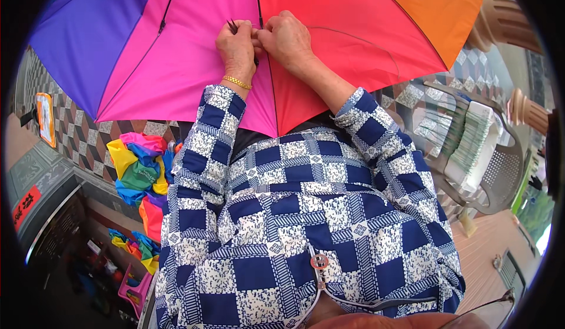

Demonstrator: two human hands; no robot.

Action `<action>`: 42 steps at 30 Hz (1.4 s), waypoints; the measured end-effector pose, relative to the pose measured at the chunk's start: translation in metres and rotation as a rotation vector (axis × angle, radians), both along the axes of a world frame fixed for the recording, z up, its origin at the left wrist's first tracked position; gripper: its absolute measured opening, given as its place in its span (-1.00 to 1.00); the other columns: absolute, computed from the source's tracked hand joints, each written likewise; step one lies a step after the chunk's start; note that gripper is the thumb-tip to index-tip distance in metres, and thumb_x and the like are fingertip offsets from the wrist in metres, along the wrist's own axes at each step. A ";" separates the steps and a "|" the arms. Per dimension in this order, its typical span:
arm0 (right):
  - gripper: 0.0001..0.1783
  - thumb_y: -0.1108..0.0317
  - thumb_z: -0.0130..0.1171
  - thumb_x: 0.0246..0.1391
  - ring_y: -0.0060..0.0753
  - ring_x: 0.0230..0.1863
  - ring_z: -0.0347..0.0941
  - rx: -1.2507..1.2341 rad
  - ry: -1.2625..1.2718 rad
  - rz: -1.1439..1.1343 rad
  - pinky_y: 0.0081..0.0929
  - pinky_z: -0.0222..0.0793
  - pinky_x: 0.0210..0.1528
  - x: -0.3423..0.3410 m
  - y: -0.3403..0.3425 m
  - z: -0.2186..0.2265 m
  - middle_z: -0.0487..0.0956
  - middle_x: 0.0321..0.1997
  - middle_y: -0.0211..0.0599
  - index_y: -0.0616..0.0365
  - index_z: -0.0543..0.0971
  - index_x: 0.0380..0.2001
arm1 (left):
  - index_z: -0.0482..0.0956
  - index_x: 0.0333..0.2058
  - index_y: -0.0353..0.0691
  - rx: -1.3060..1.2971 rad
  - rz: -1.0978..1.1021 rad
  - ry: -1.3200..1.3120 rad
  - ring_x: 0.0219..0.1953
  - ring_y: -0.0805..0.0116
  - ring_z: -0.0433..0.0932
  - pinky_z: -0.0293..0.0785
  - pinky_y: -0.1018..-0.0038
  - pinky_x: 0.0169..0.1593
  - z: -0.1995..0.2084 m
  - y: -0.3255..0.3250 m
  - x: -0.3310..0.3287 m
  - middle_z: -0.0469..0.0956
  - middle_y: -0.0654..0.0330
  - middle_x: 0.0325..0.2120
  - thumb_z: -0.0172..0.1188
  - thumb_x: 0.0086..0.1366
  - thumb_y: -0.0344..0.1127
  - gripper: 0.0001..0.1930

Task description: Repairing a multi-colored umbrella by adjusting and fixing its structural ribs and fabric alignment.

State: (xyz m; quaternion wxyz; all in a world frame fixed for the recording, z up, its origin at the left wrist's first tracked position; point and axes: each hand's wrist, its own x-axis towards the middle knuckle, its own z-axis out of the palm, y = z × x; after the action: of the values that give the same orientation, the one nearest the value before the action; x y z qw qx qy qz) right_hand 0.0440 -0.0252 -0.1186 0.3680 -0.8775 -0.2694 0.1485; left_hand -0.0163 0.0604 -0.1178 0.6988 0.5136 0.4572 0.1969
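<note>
Pinched a thin needle (pixel 233 25) in left hand (pixel 237 51); right hand (pixel 286 37) gripped glossy rainbow umbrella canopy (pixel 194 47) at the seam.

umbrella (pixel 194 52): smooth cloth, thin metal ribs | chair (pixel 500 170): matt grey plastic

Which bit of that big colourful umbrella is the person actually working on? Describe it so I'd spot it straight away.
Start at the large multicoloured fabric umbrella canopy spread over the person's lap. Follow the thin dark rib that runs along the seam between the pink panel and the red panel. Both the left hand and the right hand pinch this rib; the other ribs lie untouched.
</note>
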 end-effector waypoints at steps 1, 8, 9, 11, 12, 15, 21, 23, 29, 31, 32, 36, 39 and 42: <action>-0.76 0.22 0.13 -0.16 -0.07 -0.31 0.48 0.037 0.013 -0.029 -0.24 0.42 -0.26 -0.001 0.002 -0.003 0.50 -0.36 -0.12 0.19 0.58 -0.59 | 0.37 -0.43 -0.24 -0.003 0.022 -0.012 -0.79 0.48 0.37 0.25 0.59 -0.75 0.000 -0.001 0.001 0.44 0.22 -0.67 0.04 0.22 -0.37 -0.90; -0.81 0.32 0.13 -0.20 -0.12 -0.31 0.47 0.344 0.077 0.016 -0.32 0.40 -0.24 -0.001 -0.003 -0.016 0.51 -0.33 -0.09 0.25 0.56 -0.59 | 0.31 -0.40 -0.23 -0.040 0.134 -0.095 -0.81 0.49 0.35 0.24 0.61 -0.78 0.001 -0.007 -0.003 0.44 0.20 -0.64 0.02 0.24 -0.34 -0.88; -0.82 0.34 0.13 -0.20 -0.15 -0.30 0.47 0.398 0.092 0.025 -0.34 0.40 -0.24 0.000 -0.003 -0.015 0.51 -0.33 -0.09 0.27 0.56 -0.59 | 0.31 -0.40 -0.23 -0.054 0.153 -0.129 -0.81 0.49 0.35 0.23 0.61 -0.78 0.002 -0.007 -0.004 0.44 0.19 -0.64 0.02 0.25 -0.34 -0.88; -0.82 0.36 0.13 -0.21 -0.18 -0.29 0.47 0.443 0.126 0.043 -0.38 0.39 -0.23 0.001 -0.006 -0.013 0.51 -0.32 -0.09 0.28 0.55 -0.59 | 0.31 -0.39 -0.23 -0.070 0.185 -0.172 -0.82 0.49 0.35 0.23 0.61 -0.78 0.003 -0.009 -0.004 0.44 0.19 -0.64 0.02 0.25 -0.34 -0.88; -0.83 0.37 0.13 -0.21 -0.22 -0.27 0.47 0.490 0.165 0.047 -0.41 0.39 -0.22 0.001 -0.007 -0.011 0.50 -0.32 -0.10 0.29 0.55 -0.59 | 0.31 -0.40 -0.23 -0.079 0.181 -0.178 -0.82 0.50 0.34 0.23 0.61 -0.78 0.005 -0.011 -0.004 0.44 0.19 -0.64 0.02 0.25 -0.34 -0.88; -0.84 0.39 0.14 -0.21 -0.28 -0.25 0.47 0.544 0.221 0.069 -0.47 0.38 -0.21 0.003 -0.013 -0.013 0.50 -0.31 -0.12 0.31 0.54 -0.58 | 0.31 -0.40 -0.24 -0.100 0.178 -0.181 -0.82 0.51 0.34 0.23 0.61 -0.78 0.007 -0.016 -0.006 0.44 0.19 -0.64 0.03 0.25 -0.34 -0.87; -0.85 0.41 0.15 -0.22 -0.34 -0.23 0.46 0.557 0.268 0.088 -0.51 0.37 -0.19 0.005 -0.016 -0.011 0.50 -0.28 -0.14 0.32 0.53 -0.58 | 0.34 -0.42 -0.25 -0.057 0.177 -0.175 -0.80 0.53 0.34 0.25 0.61 -0.77 0.008 -0.019 -0.005 0.44 0.21 -0.64 0.05 0.23 -0.34 -0.87; -0.86 0.42 0.17 -0.20 -0.37 -0.21 0.45 0.540 0.277 0.094 -0.54 0.35 -0.17 0.005 -0.017 -0.011 0.50 -0.28 -0.17 0.32 0.54 -0.56 | 0.35 -0.43 -0.25 -0.042 0.176 -0.165 -0.80 0.54 0.35 0.26 0.62 -0.77 0.007 -0.020 -0.004 0.44 0.21 -0.64 0.05 0.23 -0.34 -0.87; -0.87 0.43 0.19 -0.13 -0.42 -0.22 0.45 0.455 0.188 0.141 -0.57 0.34 -0.17 0.007 -0.017 -0.012 0.52 -0.33 -0.25 0.30 0.57 -0.50 | 0.40 -0.49 -0.28 0.235 0.129 -0.084 -0.78 0.51 0.37 0.31 0.59 -0.72 -0.018 -0.018 -0.002 0.46 0.23 -0.65 0.11 0.18 -0.36 -0.86; -0.87 0.42 0.19 -0.12 -0.41 -0.24 0.46 0.401 0.136 0.145 -0.55 0.35 -0.19 0.005 -0.016 -0.008 0.53 -0.34 -0.24 0.29 0.57 -0.49 | 0.41 -0.50 -0.28 0.335 0.102 -0.063 -0.78 0.50 0.38 0.32 0.58 -0.71 -0.023 -0.015 0.001 0.46 0.24 -0.65 0.12 0.17 -0.37 -0.86; -0.87 0.42 0.18 -0.12 -0.40 -0.26 0.47 0.348 0.083 0.151 -0.53 0.36 -0.20 0.005 -0.014 -0.006 0.53 -0.35 -0.24 0.28 0.58 -0.49 | 0.42 -0.50 -0.28 0.347 0.092 -0.041 -0.78 0.50 0.38 0.32 0.57 -0.70 -0.025 -0.013 0.002 0.46 0.24 -0.65 0.13 0.17 -0.37 -0.87; -0.86 0.40 0.16 -0.10 -0.35 -0.28 0.49 0.215 0.058 0.208 -0.48 0.38 -0.22 0.013 -0.018 0.009 0.54 -0.36 -0.21 0.25 0.58 -0.46 | 0.44 -0.50 -0.27 0.249 0.027 0.018 -0.78 0.50 0.39 0.29 0.60 -0.70 -0.005 -0.012 0.000 0.46 0.26 -0.64 0.15 0.16 -0.38 -0.88; -0.85 0.38 0.16 -0.12 -0.25 -0.29 0.49 0.224 0.058 0.197 -0.38 0.39 -0.23 0.022 -0.018 0.005 0.54 -0.38 -0.18 0.21 0.59 -0.45 | 0.44 -0.47 -0.24 0.012 -0.030 0.045 -0.77 0.51 0.40 0.25 0.66 -0.71 0.014 -0.013 -0.002 0.45 0.28 -0.64 0.16 0.18 -0.37 -0.89; -0.85 0.34 0.15 -0.15 -0.10 -0.30 0.48 0.312 0.028 0.107 -0.23 0.40 -0.25 0.032 -0.014 -0.001 0.53 -0.41 -0.14 0.14 0.60 -0.47 | 0.45 -0.43 -0.26 0.000 -0.062 0.048 -0.75 0.49 0.45 0.24 0.66 -0.72 0.013 -0.014 0.000 0.46 0.28 -0.64 0.15 0.19 -0.37 -0.90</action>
State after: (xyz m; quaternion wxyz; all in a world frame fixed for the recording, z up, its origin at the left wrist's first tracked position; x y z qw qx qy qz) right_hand 0.0764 -0.0395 -0.1199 0.4951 -0.7919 -0.3303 0.1365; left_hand -0.0163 0.0466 -0.1046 0.6934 0.5321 0.4577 0.1627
